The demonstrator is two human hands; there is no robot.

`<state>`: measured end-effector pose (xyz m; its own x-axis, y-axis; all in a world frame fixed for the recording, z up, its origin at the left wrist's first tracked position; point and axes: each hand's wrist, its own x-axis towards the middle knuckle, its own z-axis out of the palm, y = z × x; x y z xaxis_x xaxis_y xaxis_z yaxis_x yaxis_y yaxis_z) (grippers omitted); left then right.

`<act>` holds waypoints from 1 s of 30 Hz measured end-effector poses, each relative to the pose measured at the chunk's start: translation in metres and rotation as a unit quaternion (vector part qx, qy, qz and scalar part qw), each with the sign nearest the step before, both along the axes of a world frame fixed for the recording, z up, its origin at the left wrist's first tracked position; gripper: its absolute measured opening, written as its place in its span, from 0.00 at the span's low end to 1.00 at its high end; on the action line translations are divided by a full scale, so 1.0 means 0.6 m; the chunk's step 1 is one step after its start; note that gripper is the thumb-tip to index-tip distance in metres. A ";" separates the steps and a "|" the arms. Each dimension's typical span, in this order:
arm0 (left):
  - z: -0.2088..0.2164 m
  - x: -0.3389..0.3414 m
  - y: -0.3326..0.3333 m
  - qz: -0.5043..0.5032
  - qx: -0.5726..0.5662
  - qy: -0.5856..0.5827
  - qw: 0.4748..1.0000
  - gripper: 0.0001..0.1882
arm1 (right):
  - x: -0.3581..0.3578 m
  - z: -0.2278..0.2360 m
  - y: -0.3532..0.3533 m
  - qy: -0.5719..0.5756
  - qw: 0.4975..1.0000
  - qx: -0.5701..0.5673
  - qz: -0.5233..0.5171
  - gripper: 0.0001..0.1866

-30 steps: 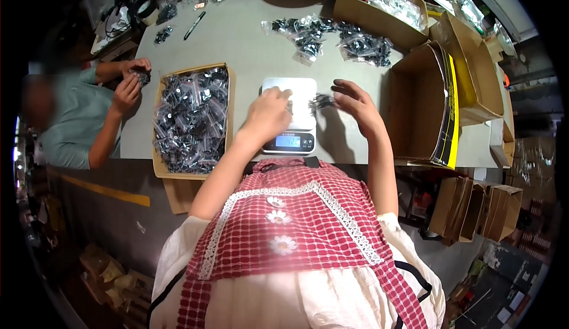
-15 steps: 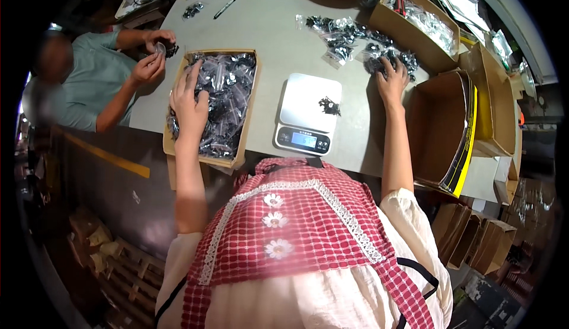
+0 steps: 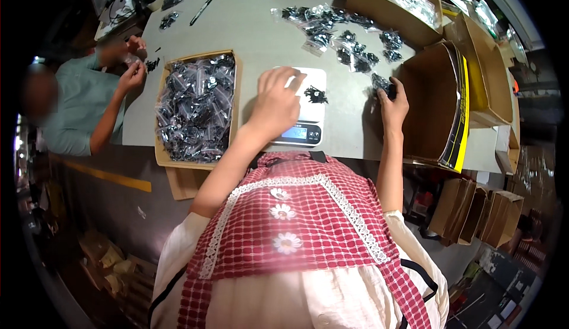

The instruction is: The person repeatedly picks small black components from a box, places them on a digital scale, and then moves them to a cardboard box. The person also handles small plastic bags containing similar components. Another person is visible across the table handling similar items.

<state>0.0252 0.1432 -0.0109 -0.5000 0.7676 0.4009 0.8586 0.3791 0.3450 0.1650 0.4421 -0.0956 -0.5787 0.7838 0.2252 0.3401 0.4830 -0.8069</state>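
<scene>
1. Fingers (image 3: pixel 269 80) of the left hand (image 3: pixel 275 107) bend over one white, flat, rectangular scale (image 3: pixel 314 113); whether they grip anything, I cannot tell.
2. The right hand (image 3: pixel 394 105) grips at least one clear plastic bag of black parts (image 3: pixel 380 83), right of the scale.
3. One pile of small black parts (image 3: pixel 316 94) rests on the scale, which stands near, probably for easy reach.
4. Left: one open brown cardboard tray (image 3: pixel 237 92), its clear bags (image 3: pixel 195 104) uncountable.
5. Far left: one slim black pen (image 3: pixel 201 11).

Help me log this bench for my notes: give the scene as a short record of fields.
Left grip: over the white scale, hold unclear
Right grip: holding a clear bag of dark parts
On scale: small dark pile
Left of scale: cardboard tray of filled bags
Right of scale: open cardboard box
Far left: co-worker
</scene>
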 end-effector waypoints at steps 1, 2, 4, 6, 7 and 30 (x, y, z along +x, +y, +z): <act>-0.009 0.006 0.011 -0.025 -0.018 0.007 1.000 0.27 | 0.013 0.014 -0.004 0.004 0.999 -0.040 -0.004 0.25; -0.018 0.011 0.022 -0.038 -0.022 0.004 0.999 0.28 | 0.023 0.023 -0.008 0.008 0.997 -0.080 -0.007 0.25; -0.031 0.016 0.045 -0.070 -0.028 0.000 0.997 0.28 | 0.040 0.022 -0.014 0.048 0.999 0.020 -0.006 0.25; -0.042 0.016 0.060 -0.084 -0.039 -0.001 0.996 0.30 | 0.050 0.029 -0.025 0.027 0.993 0.114 -0.013 0.24; -0.048 0.015 0.063 -0.087 -0.043 0.005 0.995 0.31 | 0.050 0.037 -0.037 0.024 0.987 0.159 -0.019 0.24; 0.021 -0.023 -0.054 0.138 0.346 -0.669 0.644 0.08 | 0.032 0.041 -0.056 -0.253 0.943 0.201 0.083 0.22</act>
<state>0.0113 0.1109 0.0016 -0.8319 0.4451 -0.3314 -0.4484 -0.1876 0.8739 0.1839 0.4083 -0.0708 -0.7993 0.5827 0.1471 0.5247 0.7960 -0.3017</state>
